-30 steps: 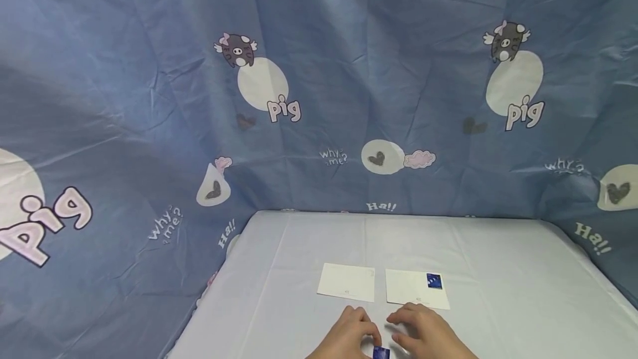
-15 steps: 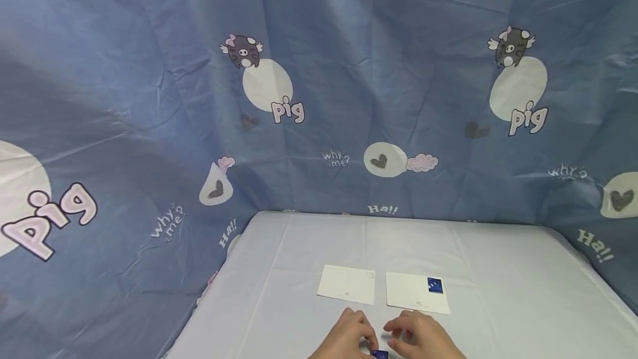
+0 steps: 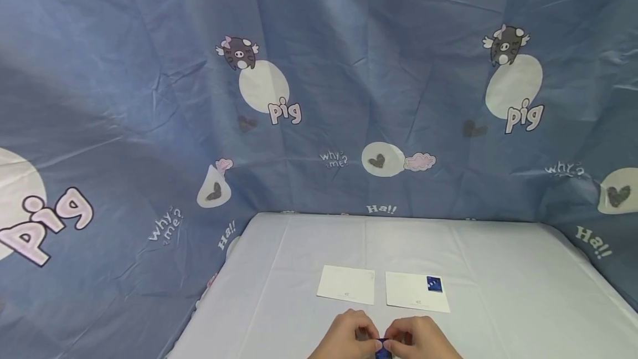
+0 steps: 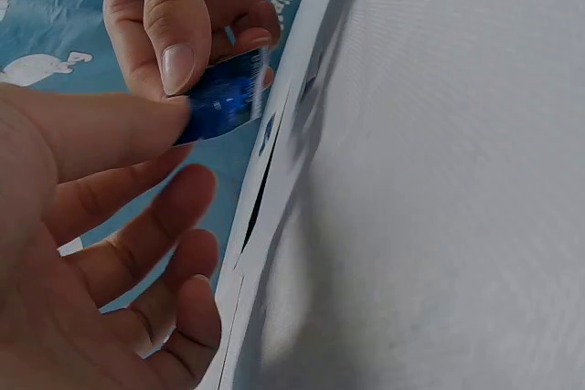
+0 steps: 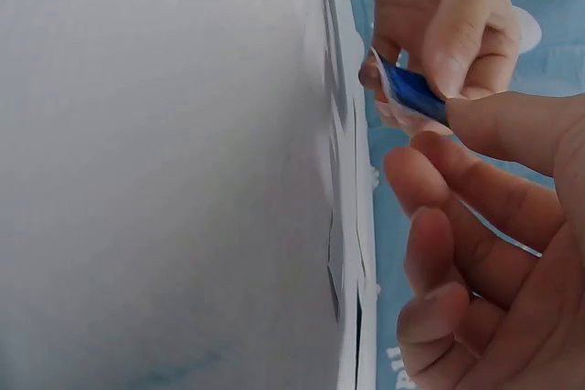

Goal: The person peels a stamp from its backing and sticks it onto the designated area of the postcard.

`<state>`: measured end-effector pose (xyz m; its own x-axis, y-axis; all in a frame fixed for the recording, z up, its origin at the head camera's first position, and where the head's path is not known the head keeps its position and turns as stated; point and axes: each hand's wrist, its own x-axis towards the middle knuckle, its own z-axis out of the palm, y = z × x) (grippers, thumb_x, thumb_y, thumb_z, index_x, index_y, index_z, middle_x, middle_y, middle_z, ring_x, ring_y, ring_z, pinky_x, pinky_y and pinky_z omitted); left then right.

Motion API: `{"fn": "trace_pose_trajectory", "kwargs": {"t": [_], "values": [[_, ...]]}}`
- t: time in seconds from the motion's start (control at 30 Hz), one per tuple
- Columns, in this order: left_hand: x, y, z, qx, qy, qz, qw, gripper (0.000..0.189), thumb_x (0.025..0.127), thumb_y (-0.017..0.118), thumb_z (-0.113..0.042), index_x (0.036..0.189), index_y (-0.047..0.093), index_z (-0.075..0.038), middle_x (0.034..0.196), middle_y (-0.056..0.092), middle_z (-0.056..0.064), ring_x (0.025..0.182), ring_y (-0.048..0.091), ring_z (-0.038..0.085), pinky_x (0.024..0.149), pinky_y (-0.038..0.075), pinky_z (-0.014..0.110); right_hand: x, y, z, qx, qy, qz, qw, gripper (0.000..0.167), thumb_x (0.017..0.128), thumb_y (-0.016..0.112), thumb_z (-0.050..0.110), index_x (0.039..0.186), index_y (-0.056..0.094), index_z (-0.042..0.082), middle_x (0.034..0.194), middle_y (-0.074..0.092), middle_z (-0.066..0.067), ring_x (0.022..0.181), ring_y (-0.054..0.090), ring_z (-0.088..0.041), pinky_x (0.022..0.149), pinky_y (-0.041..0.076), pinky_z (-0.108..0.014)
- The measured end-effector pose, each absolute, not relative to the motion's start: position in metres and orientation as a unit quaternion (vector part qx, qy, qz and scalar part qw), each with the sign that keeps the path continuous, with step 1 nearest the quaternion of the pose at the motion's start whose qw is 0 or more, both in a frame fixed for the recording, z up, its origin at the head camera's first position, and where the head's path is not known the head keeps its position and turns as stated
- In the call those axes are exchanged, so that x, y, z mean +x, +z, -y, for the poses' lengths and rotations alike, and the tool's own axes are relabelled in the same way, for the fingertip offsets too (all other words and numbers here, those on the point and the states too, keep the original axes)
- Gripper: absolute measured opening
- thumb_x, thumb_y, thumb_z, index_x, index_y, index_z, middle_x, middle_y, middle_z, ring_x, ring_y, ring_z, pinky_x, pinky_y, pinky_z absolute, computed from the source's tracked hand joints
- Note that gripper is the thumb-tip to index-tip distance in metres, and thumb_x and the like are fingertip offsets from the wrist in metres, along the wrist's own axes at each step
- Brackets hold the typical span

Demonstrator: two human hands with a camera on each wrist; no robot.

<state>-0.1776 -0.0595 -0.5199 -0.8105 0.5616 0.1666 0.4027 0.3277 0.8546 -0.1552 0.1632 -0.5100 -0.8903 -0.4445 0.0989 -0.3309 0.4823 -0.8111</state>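
Between my two hands is a small dark-blue stamp [image 3: 383, 353] with a pale edge or backing. My left hand [image 3: 345, 337] pinches one side of it with the thumb on top. The right hand [image 3: 420, 338] pinches the opposite side, thumb tips close together. In the left wrist view the blue stamp [image 4: 222, 100] shows a printed face with lighter marks along one edge. Seen from the right wrist, the stamp [image 5: 413, 92] is tilted and a white layer shows along its edge. The other fingers of both hands are loosely curled beneath, near the table's front edge.
Two white postcards lie beyond my hands: a left card [image 3: 345, 284] and a right card [image 3: 406, 292] bearing a blue stamp [image 3: 434, 283] in its upper right corner. The table [image 3: 508, 287] has a white cover. A blue patterned curtain [image 3: 319, 98] hangs behind and at the sides.
My right hand has moved left to the stamp and now grips it together with the left hand; before, its fingers were apart from it. The cards have stayed put.
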Motion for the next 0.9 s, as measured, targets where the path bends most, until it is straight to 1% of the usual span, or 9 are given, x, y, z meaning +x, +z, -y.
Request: {"fn": "trace_pose_trajectory", "kwargs": {"t": [0.1,0.17,0.33,0.47,0.63,0.83,0.9], "values": [[-0.1772,-0.5185,0.0588,0.283,0.532,-0.793,0.085,0.007,0.086,0.079,-0.012,0.083,0.073,-0.015,0.077,0.061,-0.018,0.074,0.056,-0.001,0.064,0.049,0.02,-0.1548,-0.5094,-0.1626,-0.224,-0.471,-0.849,0.077,0.007,0.089,0.076,0.024,0.084,0.076,0.018,0.07,0.066,0.013,0.063,0.058,-0.003,0.056,0.05,-0.022],[-0.1772,-0.5175,0.0579,0.274,0.547,-0.786,0.084,0.006,0.087,0.078,-0.011,0.085,0.073,-0.013,0.075,0.063,-0.017,0.071,0.057,-0.001,0.061,0.049,0.02,-0.1548,-0.5089,-0.1624,-0.22,-0.483,-0.843,0.086,0.007,0.089,0.075,0.023,0.084,0.076,0.017,0.07,0.067,0.01,0.063,0.059,-0.004,0.057,0.05,-0.023],[-0.1779,-0.5186,0.0558,0.271,0.568,-0.775,0.054,0.005,0.088,0.077,-0.01,0.088,0.072,-0.013,0.076,0.066,-0.014,0.069,0.059,-0.001,0.059,0.048,0.019,-0.1559,-0.5089,-0.1618,-0.221,-0.515,-0.823,0.095,0.01,0.093,0.072,0.025,0.087,0.076,0.017,0.073,0.07,0.006,0.064,0.061,-0.006,0.057,0.052,-0.024],[-0.1769,-0.5215,0.0554,0.272,0.581,-0.767,0.027,0.011,0.087,0.077,-0.008,0.092,0.069,-0.014,0.078,0.066,-0.013,0.069,0.059,-0.001,0.059,0.049,0.02,-0.1566,-0.5112,-0.1629,-0.242,-0.528,-0.809,0.089,0.014,0.097,0.067,0.024,0.089,0.076,0.017,0.075,0.071,0.007,0.064,0.062,-0.005,0.056,0.053,-0.025],[-0.1749,-0.5227,0.0548,0.284,0.603,-0.745,0.008,0.015,0.087,0.077,-0.007,0.094,0.066,-0.014,0.079,0.066,-0.01,0.07,0.06,0.0,0.059,0.053,0.021,-0.156,-0.5129,-0.166,-0.261,-0.543,-0.794,0.079,0.015,0.099,0.064,0.019,0.091,0.076,0.016,0.077,0.071,0.008,0.066,0.063,-0.004,0.057,0.055,-0.027],[-0.1724,-0.5215,0.0543,0.298,0.615,-0.73,-0.018,0.015,0.088,0.076,-0.006,0.092,0.064,-0.013,0.079,0.065,-0.005,0.065,0.057,0.0,0.054,0.05,0.02,-0.156,-0.5093,-0.1659,-0.23,-0.559,-0.791,0.099,0.015,0.099,0.064,0.021,0.093,0.076,0.015,0.078,0.071,0.005,0.067,0.062,-0.007,0.059,0.054,-0.026],[-0.172,-0.5212,0.0543,0.301,0.618,-0.726,-0.022,0.016,0.087,0.076,-0.004,0.09,0.063,-0.012,0.078,0.066,-0.001,0.064,0.056,0.0,0.053,0.05,0.02,-0.1558,-0.5076,-0.1656,-0.221,-0.56,-0.791,0.104,0.015,0.098,0.065,0.022,0.093,0.076,0.014,0.078,0.07,0.004,0.067,0.061,-0.007,0.059,0.053,-0.026]]}}
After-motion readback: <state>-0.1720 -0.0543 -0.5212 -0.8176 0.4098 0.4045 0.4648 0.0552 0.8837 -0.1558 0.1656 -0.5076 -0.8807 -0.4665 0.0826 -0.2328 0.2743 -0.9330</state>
